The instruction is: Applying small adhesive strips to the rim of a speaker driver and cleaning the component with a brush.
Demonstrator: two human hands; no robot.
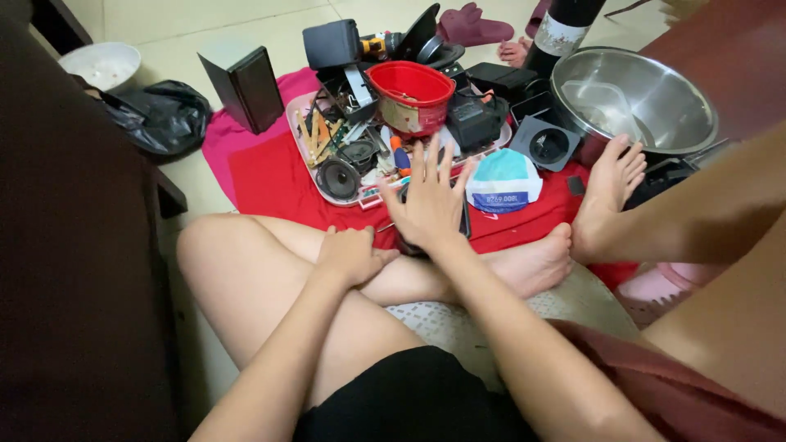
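A pink tray sits on a red cloth spread on the floor, crowded with small parts: round black speaker cones, wooden sticks, clips, a screwdriver with an orange handle and black boxy pieces. A red plastic bowl stands among them; what it holds cannot be seen from this angle. To the right a large steel bowl holds a clear plastic piece. A white bowl at the upper left is partly cut off behind a dark edge, beside a crumpled black bag.

The right hand lies flat with its fingers spread apart, pressing on a dark flat object at the near edge of the tray, just in front of the crossed legs. The hand covers nearly all of that object, so its kind cannot be told. The left hand rests on the leg with fingers curled loosely together, holding nothing visible. A thin metal rod pokes out between the two hands.

A white and teal folded pack lies just right of the right hand. A black speaker box stands on a pink cloth, and a dark bottle is cut off at the top.
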